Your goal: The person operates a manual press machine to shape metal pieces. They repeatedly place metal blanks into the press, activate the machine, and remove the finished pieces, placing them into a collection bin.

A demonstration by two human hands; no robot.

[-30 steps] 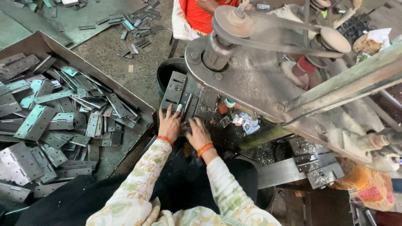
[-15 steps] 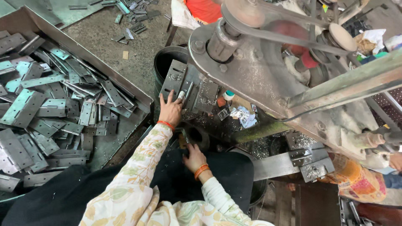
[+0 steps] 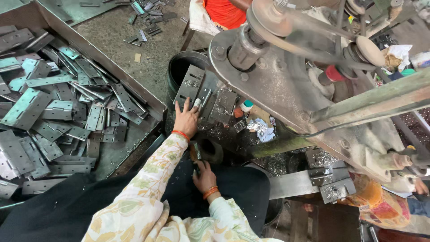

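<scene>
My left hand (image 3: 186,119) rests flat on grey metal hinge plates (image 3: 191,86) lying on the bed of a press machine (image 3: 286,85), fingers spread toward them. My right hand (image 3: 204,175) is low near my lap, fingers curled around a small dark metal piece (image 3: 196,152) beside a dark round socket (image 3: 210,150). Both wrists carry red bands, and both sleeves are floral.
A big tray (image 3: 148,101) at the left holds several grey hinges (image 3: 58,112). A black bucket (image 3: 177,67) stands behind the plates. The machine's flywheel and belt (image 3: 313,40) overhang at the right. Another person in orange (image 3: 224,11) sits at the top. Metal shavings and small bottles litter the bed.
My right hand has left the plates and dropped toward my lap, where it now grips a small metal piece. My left hand stays on the hinge plates.
</scene>
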